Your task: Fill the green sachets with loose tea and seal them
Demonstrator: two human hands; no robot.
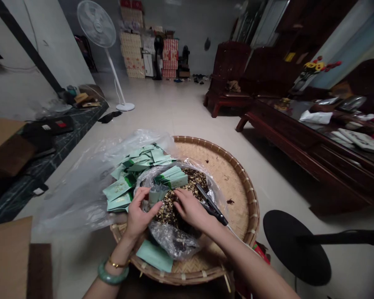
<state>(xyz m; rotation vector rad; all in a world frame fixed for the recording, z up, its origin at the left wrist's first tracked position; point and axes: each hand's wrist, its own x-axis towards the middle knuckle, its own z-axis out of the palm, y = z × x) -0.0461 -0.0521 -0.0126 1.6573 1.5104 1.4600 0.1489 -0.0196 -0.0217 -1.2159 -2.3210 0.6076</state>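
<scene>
Tiled floor (180, 106) extends beyond the work area; a fan (96, 25) stands well ahead of the left grip (140, 214). Below the hands, a round woven tray (239, 178) carries the materials. Its raised rim presumably retains loose pieces.

Left grip: narrow, with thumb and fingers closed about 1 green pouch (157, 195). The pouch is held above the dried mix (170, 209), presumably so that dropped pieces fall back into the clear bag (174, 245).

Right grip (190, 207): fingers bent over the mix, fingertips just beside the held pouch. The inner side is hidden; whether it holds anything cannot be told.

Bag: open in the tray, below the hands. Its spread mouth likely leaves the mix accessible from above.

Stack (176, 178): several pouches, overlapped, just beyond the held pouch; this position probably keeps them within reach.

Pile (137, 162): more pouches, beyond and left of the left grip, with plastic wrap (77, 203) around them.

Tool (210, 201): black, corded, slanting just right of the right grip, probably for ready access.

Loose pouch (156, 255): flat at the tray's near rim, on the near side of the left grip.
</scene>
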